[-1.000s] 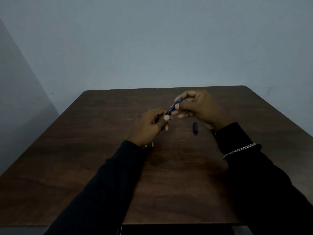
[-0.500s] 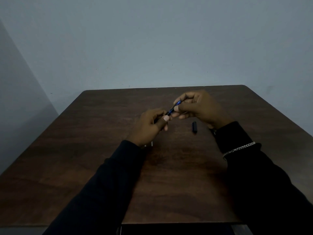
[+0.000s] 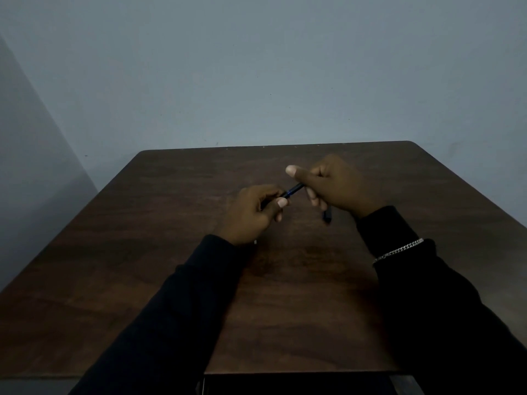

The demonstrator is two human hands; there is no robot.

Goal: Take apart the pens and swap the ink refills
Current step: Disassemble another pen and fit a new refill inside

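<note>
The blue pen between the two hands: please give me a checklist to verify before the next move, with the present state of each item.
1. Left hand has a grip on one end of the pen: ok.
2. Right hand has a grip on the other end: ok.
3. Pen is held above the table, not resting on it: ok.
4. Black cap lies on the table, away from the edge: ok.
5. Pen already loosened or separated: cannot tell.
6. Second pen within reach: cannot tell, none clearly visible.
</note>
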